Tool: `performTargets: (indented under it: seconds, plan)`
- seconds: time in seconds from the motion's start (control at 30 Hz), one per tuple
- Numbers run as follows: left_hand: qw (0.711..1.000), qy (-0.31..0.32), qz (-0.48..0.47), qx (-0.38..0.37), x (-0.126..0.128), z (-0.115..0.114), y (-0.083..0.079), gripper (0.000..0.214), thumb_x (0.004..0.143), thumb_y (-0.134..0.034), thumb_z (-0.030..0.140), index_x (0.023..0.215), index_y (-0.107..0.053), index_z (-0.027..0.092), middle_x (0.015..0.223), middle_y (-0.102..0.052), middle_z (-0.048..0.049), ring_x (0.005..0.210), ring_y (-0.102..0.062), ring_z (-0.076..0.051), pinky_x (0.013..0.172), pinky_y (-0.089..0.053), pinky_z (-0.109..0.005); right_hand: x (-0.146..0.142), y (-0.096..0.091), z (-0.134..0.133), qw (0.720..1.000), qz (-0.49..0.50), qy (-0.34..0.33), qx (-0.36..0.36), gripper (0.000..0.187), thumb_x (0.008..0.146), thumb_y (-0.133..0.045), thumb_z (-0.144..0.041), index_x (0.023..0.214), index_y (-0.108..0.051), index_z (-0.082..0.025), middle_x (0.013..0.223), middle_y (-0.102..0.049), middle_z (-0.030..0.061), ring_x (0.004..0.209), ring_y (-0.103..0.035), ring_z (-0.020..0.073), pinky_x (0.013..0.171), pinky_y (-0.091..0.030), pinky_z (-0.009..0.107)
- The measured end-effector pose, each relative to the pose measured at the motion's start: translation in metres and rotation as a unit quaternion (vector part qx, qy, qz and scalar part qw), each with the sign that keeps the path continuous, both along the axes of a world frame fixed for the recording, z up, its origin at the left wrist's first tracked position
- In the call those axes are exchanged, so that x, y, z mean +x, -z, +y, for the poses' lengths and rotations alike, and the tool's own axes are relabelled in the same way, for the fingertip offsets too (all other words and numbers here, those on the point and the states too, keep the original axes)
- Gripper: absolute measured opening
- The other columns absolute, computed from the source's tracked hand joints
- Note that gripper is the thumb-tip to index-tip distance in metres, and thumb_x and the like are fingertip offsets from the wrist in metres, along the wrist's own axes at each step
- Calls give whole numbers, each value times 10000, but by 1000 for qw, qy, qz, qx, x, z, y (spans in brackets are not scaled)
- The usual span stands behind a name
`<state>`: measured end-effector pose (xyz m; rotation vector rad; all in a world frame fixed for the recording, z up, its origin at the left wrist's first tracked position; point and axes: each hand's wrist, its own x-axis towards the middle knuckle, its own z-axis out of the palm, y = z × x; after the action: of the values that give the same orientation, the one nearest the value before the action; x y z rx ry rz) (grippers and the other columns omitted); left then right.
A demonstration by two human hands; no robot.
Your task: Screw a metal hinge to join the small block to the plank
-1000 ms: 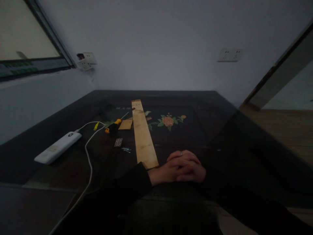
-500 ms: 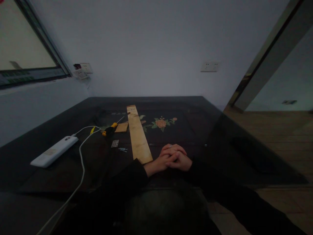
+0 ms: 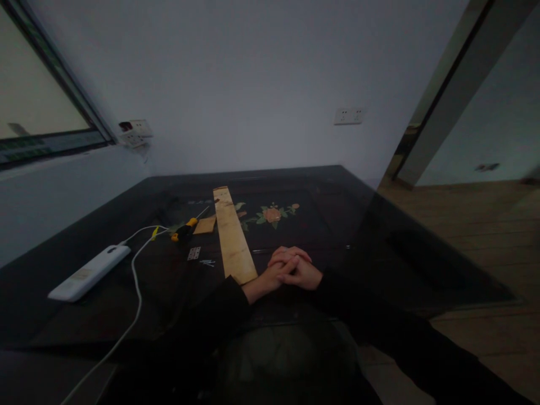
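My left hand (image 3: pixel 273 274) and my right hand (image 3: pixel 307 273) are clasped on the dark table, fingers interlaced and closed over each other. No object shows between them. Just left of my left wrist lies the near end of a long wooden board (image 3: pixel 233 239), which stretches away across the table. Beside the board are a small square wooden piece (image 3: pixel 205 225) and a yellow-and-black screwdriver (image 3: pixel 185 229). Closer to me rest a metal plate with holes (image 3: pixel 194 253) and several screws (image 3: pixel 207 262).
A white power strip (image 3: pixel 90 273) lies at the left, its white cable (image 3: pixel 137 281) running over the near table edge. The dark table (image 3: pixel 337 225) has a painted flower (image 3: pixel 272 214). Behind stands a wall with a socket (image 3: pixel 349 116); a window (image 3: pixel 37 79) is at the left.
The view has shifted slightly, so the table and the things on it appear a little further left. My hands stay clasped in the same place by the board.
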<state>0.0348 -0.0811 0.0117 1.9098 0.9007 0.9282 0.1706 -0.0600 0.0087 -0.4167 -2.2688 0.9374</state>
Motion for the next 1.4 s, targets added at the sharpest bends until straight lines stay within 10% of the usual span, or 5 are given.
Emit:
performTargets:
  seconds: [1.07, 1.4]
  plan:
    - [998, 2, -38, -43, 3, -3, -13, 382, 916, -412, 458, 974, -670, 182, 1041, -614, -90, 1058, -536, -241, 1006, -406, -393, -1, -3, 0, 1000, 1, 14, -4, 376, 864, -583, -390, 1161, -583, -160, 1085, -578, 108, 1052, -549, 237, 919, -448, 436]
    - [991, 28, -106, -83, 4, 5, 4, 356, 906, -467, 443, 1060, -637, 170, 1098, -614, -113, 1078, -580, -273, 993, -437, -446, -2, 7, 3, 1000, 7, 6, -5, 441, 864, -579, -377, 1266, -528, -202, 1271, -500, 126, 1252, -452, 261, 1043, -363, 498]
